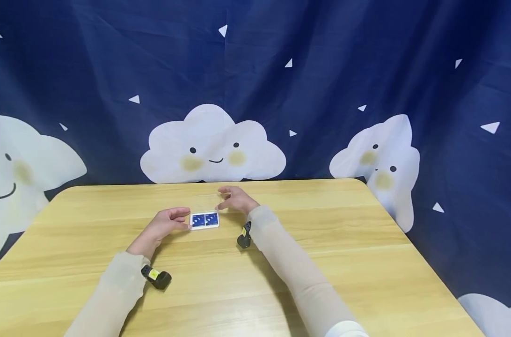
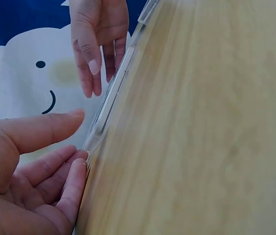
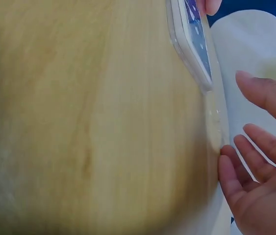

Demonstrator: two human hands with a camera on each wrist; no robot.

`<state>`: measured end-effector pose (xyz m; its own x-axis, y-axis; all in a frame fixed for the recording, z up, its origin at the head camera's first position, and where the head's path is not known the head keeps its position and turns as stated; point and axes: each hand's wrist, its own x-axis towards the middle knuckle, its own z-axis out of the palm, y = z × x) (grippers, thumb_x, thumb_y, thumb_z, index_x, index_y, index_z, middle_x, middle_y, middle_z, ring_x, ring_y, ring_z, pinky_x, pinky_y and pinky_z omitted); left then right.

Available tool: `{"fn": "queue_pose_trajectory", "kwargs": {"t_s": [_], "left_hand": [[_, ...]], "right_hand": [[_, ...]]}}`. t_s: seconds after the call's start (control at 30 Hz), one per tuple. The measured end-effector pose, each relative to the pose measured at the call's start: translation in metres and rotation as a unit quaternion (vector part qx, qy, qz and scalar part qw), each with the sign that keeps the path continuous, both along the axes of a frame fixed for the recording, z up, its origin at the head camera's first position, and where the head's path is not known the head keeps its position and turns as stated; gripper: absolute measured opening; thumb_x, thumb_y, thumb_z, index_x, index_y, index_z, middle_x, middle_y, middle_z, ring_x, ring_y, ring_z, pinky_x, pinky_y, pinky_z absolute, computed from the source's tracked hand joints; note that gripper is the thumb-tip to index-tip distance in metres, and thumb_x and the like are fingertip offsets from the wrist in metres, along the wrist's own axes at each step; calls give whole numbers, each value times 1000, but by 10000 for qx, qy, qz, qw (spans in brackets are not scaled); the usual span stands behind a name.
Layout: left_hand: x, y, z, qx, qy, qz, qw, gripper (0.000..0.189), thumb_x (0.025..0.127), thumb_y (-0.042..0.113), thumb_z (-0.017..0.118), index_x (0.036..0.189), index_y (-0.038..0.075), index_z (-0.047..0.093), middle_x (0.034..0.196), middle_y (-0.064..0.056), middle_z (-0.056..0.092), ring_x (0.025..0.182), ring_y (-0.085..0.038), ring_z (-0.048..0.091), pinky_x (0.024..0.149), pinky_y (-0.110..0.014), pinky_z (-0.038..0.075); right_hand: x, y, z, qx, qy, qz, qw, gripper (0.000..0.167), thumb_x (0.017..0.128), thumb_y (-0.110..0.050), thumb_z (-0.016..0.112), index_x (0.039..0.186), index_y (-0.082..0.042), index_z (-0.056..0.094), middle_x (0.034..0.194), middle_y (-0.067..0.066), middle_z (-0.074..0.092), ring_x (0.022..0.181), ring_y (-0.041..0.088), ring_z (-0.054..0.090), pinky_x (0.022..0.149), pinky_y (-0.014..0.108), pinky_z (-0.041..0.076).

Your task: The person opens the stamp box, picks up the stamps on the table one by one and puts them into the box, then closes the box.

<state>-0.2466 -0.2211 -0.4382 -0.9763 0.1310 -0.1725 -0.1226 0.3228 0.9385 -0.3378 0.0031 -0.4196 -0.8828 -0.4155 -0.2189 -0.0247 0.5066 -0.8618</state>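
Observation:
A small clear plastic case [image 1: 204,228] with a white edge lies near the back of the table, two dark blue printed cards or stacks of cards [image 1: 198,220] side by side in it. Its transparent lid [image 1: 204,202] appears folded back flat behind it. My left hand [image 1: 168,221] is at the case's left end; in the left wrist view its fingertips [image 2: 83,164] touch the edge while the thumb stands apart. By the lid's right side is my right hand [image 1: 237,200], fingers loosely bent, and fingertips [image 3: 224,164] low at the tabletop in the right wrist view.
The wooden table [image 1: 344,252] has rounded back corners. Behind it hangs a dark blue curtain [image 1: 314,93] with smiling white clouds [image 1: 215,140] and small white triangles. Each wrist wears a black camera [image 1: 156,277].

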Motion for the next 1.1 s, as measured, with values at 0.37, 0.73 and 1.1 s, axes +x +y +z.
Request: {"fn": "queue_pose_trajectory", "kwargs": {"t_s": [0.37, 0.73, 1.1], "left_hand": [[0, -1, 1, -164, -45, -51, 9998, 68, 73, -1, 74, 134, -7, 45, 138, -25, 44, 120, -33, 43, 103, -41, 37], [-1, 3, -4, -312, -6, 113, 9995, 68, 72, -5, 74, 134, -6, 46, 135, -24, 47, 114, -29, 44, 96, -35, 39], [-2, 4, -3, -383, 42, 110, 9992, 67, 72, -5, 74, 134, -5, 47, 136, -24, 46, 114, -30, 44, 99, -38, 39]], "right_hand": [[-5, -4, -7, 215, 145, 269, 9993, 74, 73, -4, 77, 139, -8, 45, 137, 9, 49, 125, 25, 44, 108, 35, 33], [-9, -3, -10, 614, 378, 433, 9965, 67, 78, -10, 75, 139, -12, 47, 132, 9, 51, 121, 22, 46, 106, 33, 35], [-10, -2, -9, 721, 441, 503, 9952, 63, 81, -7, 72, 138, -11, 47, 133, 7, 51, 121, 21, 46, 106, 31, 35]]}}
